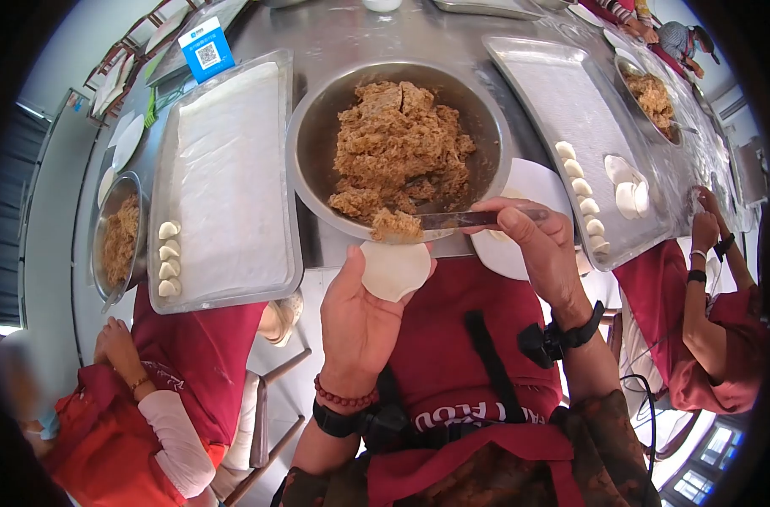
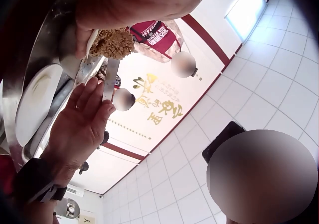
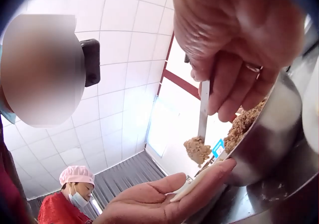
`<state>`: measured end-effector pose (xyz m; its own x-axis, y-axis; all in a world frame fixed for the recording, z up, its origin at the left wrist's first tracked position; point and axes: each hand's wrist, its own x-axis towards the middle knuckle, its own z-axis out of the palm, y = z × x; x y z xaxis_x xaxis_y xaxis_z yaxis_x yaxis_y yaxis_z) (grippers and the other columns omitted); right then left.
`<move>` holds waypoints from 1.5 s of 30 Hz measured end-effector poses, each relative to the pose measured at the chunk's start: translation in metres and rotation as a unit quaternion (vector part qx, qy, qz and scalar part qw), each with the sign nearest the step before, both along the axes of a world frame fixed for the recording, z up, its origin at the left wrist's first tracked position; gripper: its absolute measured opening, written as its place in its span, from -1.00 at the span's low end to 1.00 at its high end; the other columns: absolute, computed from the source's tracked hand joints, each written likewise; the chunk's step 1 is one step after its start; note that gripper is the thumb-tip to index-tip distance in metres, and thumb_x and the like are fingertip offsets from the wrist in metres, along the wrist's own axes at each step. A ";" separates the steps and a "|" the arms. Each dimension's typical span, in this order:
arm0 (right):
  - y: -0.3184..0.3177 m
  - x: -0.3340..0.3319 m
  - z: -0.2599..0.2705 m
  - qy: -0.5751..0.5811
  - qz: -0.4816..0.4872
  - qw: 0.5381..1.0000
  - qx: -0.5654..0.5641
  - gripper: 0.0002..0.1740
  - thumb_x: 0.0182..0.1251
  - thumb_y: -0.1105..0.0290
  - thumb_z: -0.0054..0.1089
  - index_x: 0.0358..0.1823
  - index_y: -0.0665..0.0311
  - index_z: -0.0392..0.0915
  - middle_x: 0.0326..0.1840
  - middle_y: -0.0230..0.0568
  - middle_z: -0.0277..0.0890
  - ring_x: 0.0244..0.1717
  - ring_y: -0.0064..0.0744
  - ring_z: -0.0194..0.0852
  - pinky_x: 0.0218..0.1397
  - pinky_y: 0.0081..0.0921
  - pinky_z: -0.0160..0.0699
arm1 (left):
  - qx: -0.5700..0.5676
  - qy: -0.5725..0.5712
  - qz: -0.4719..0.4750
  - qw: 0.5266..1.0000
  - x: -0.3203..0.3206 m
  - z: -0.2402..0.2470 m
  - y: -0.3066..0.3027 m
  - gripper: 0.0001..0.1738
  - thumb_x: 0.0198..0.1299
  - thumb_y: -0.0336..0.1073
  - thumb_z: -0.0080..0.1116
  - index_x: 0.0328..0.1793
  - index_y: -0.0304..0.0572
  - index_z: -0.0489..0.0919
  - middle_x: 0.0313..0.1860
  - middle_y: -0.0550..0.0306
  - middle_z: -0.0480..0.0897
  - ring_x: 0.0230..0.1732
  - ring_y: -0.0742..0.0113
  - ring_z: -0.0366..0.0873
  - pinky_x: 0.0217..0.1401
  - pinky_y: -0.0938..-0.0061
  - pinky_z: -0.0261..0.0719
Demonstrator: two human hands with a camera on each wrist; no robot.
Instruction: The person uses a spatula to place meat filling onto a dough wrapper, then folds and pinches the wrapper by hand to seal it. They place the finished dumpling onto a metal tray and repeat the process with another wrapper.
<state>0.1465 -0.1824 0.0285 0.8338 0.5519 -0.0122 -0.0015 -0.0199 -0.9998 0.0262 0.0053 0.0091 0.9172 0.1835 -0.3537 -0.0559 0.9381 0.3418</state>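
Observation:
My left hand (image 1: 360, 308) lies palm up below the bowl's near rim, with a round white dumpling wrapper (image 1: 394, 270) resting flat on its straight fingers. My right hand (image 1: 533, 241) grips a flat metal spatula (image 1: 453, 220) whose tip carries a lump of brown filling (image 1: 395, 224) just above the wrapper. Behind them sits a large steel bowl (image 1: 313, 139) heaped with brown minced filling (image 1: 398, 148). In the right wrist view the spatula (image 3: 203, 109) holds the filling lump (image 3: 197, 150) over the wrapper (image 3: 192, 186) on the left palm (image 3: 159, 199).
A long steel tray (image 1: 229, 177) with a few finished dumplings (image 1: 168, 258) lies left of the bowl; another tray (image 1: 562, 101) with dumplings and wrappers lies right. A white plate (image 1: 529, 190) sits under my right hand. People in red aprons sit at both sides, with smaller filling bowls.

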 end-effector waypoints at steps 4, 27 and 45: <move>-0.002 -0.024 0.007 -0.082 -0.008 0.995 -0.048 -0.70 0.47 0.28 0.17 0.03 0.32 0.70 -0.06 -0.21 0.73 -0.05 -0.48 0.61 0.09 -0.51 0.53 | 0.000 0.002 0.001 1.000 -0.002 0.002 -0.001 -0.39 0.59 -0.07 -0.33 0.52 -0.46 0.13 0.45 -0.33 0.35 0.45 -0.30 0.32 0.56 -0.18 0.23; -0.030 -0.065 -0.018 -0.375 0.025 0.924 -0.068 -0.69 0.18 0.32 0.42 -0.04 0.18 0.68 0.02 -0.22 0.71 0.11 -0.17 0.69 0.02 -0.36 0.58 | -0.008 0.018 0.019 1.000 -0.012 -0.004 -0.004 -0.33 0.60 0.00 -0.41 0.47 -0.56 0.15 0.39 -0.43 0.36 0.47 -0.41 0.26 0.57 -0.13 0.24; -0.024 -0.066 -0.029 -0.431 0.060 0.897 -0.072 -0.65 0.13 0.33 0.43 -0.02 0.10 0.68 0.05 -0.30 0.69 0.14 -0.23 0.67 -0.02 -0.38 0.61 | -0.008 0.024 -0.004 1.000 -0.014 -0.010 -0.013 -0.36 0.60 0.03 -0.45 0.40 -0.49 0.22 0.38 -0.41 0.37 0.48 -0.37 0.24 0.56 -0.12 0.24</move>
